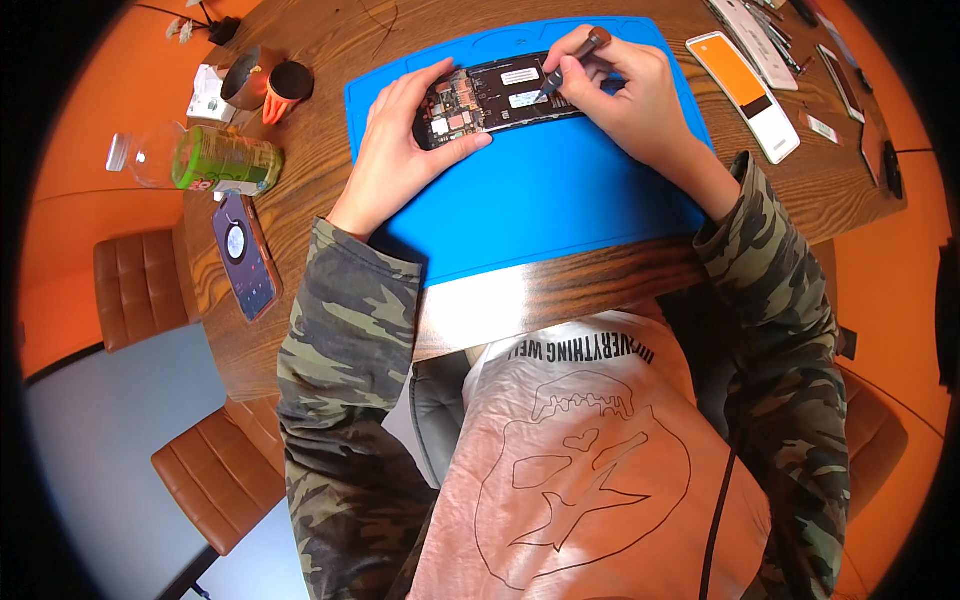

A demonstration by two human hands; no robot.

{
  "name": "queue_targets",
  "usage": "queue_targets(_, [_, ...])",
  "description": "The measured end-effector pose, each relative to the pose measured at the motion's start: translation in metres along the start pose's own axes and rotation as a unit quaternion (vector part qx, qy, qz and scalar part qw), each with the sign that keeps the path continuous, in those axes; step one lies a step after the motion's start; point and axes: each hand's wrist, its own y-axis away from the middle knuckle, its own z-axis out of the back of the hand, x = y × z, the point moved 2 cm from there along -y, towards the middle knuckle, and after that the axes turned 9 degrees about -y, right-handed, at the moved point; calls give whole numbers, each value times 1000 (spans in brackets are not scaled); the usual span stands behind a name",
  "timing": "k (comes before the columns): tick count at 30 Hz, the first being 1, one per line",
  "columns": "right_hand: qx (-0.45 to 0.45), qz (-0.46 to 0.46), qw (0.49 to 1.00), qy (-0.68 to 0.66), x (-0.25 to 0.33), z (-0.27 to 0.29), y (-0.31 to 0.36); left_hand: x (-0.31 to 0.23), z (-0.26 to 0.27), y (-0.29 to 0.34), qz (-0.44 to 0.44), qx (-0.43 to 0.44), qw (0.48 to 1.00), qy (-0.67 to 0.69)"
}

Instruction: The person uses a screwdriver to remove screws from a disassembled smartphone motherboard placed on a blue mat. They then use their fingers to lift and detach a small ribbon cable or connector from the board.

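An opened phone point(500, 88) lies on a blue mat point(560, 190), its bare circuit board at the left and a black battery with white labels at the right. My left hand point(400, 140) holds the phone's left end, fingers along the far edge and thumb at the near edge. Closed around a slim dark screwdriver point(556, 80) with a brown end, my right hand point(635, 95) rests over the phone's right end. The screwdriver slants down to the left, its tip above a white label on the battery. Whether the tip touches the label I cannot tell.
On the left of the wooden table point(330, 40) lie a green-labelled bottle point(225, 160) and a lit phone point(245, 255), with an orange-and-black cup point(288, 88) behind. At the right are a white device box with an orange panel point(742, 92) and several tools point(785, 40).
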Motion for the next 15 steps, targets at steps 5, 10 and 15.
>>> queue_targets(5, [-58, -67, 987, -131, -10, -6, -1, 0, 1, 1, 7, 13, 1000, 0])
queue_targets(10, [-45, -98, 984, -145, -10, -7, -5, 1, -1, 0, 7, 10, 1000, 7])
queue_targets(15, [-76, -191, 953, -224, 1, -12, -6, 2, -2, -1, -5, -13, 1000, 13])
